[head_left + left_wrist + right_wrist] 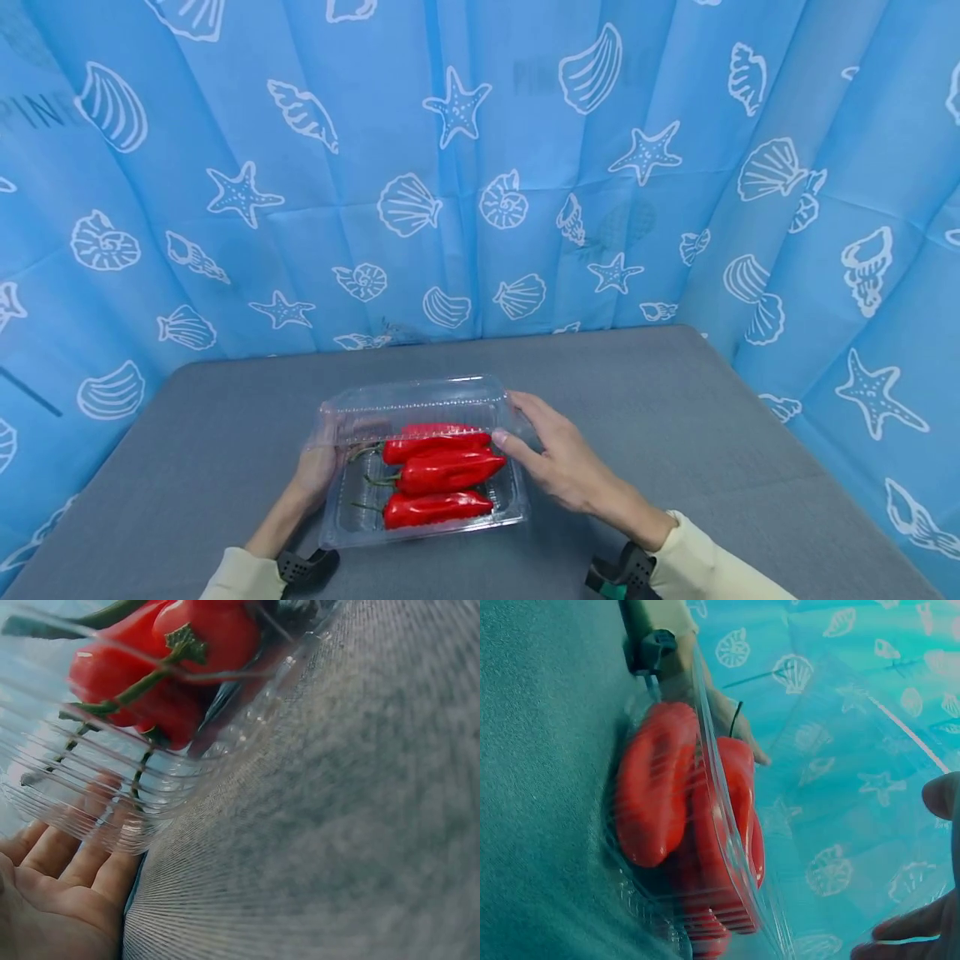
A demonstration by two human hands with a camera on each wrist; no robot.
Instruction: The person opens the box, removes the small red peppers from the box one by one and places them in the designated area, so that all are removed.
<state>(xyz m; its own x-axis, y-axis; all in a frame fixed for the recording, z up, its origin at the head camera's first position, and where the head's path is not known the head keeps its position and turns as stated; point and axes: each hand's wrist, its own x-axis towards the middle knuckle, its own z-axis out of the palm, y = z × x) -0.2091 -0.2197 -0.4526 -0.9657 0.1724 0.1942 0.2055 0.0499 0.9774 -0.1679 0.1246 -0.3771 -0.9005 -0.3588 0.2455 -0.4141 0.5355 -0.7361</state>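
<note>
A clear plastic clamshell container (352,533) stands on the table with several red peppers (450,472) lying in it, green stems to the left. Its transparent lid (420,393) is raised and tilted over the back part. At the container's left side, my left hand (318,462) has its fingers extended against the ribbed plastic; in the left wrist view the palm and fingers (56,855) show plainly. My right hand (558,458) holds the lid's right side, thumb near the front edge and fingers farther back. In the right wrist view that hand is partly cut off.
Grey cloth covers the table (712,433). A blue curtain (480,250) with white shells and starfish hangs behind it and along the right side. Both wrists wear dark bands (303,568).
</note>
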